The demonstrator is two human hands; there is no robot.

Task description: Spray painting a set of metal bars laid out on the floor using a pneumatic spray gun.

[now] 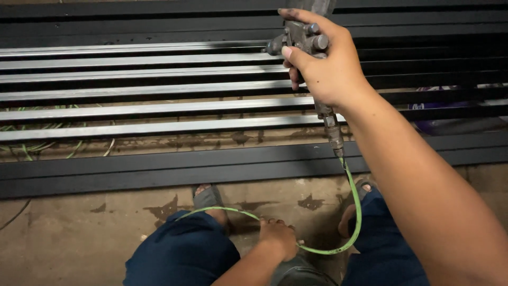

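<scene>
- Spray gun [304, 39] sits up near the top of the view, grey and pretty grimy, gripped in the right hand [323, 63]. Fingers are wrapped round the body and handle, thumb resting along the near side, nozzle pointing left over the bars.
- Right hand is firmly clenched on the gun, arm coming in from the lower right corner.
- Off the bottom of the gun's handle hangs a metal fitting, and a thin green hose [355, 212] runs down from it, curves round, then loops left across the floor between the person's knees.
- Left hand [278, 238] is low down in the middle, fist closed right where the green hose passes. Looks like it's grasping the hose, though the grip itself is hidden from this angle.
- Under the gun is a row of long metal bars [132, 111] lying side by side, running left to right. The left stretch is bare silvery metal, the right stretch and the far rows are black.
- A wider dark bar [106, 172] lies nearest the person, just beyond the feet.
- Concrete floor [69, 233] below is stained with dark blotches.
- Person is squatting, dark blue trousers, sandals showing on both feet.
- More green hose [32, 145] is visible under the bars at far left.
</scene>
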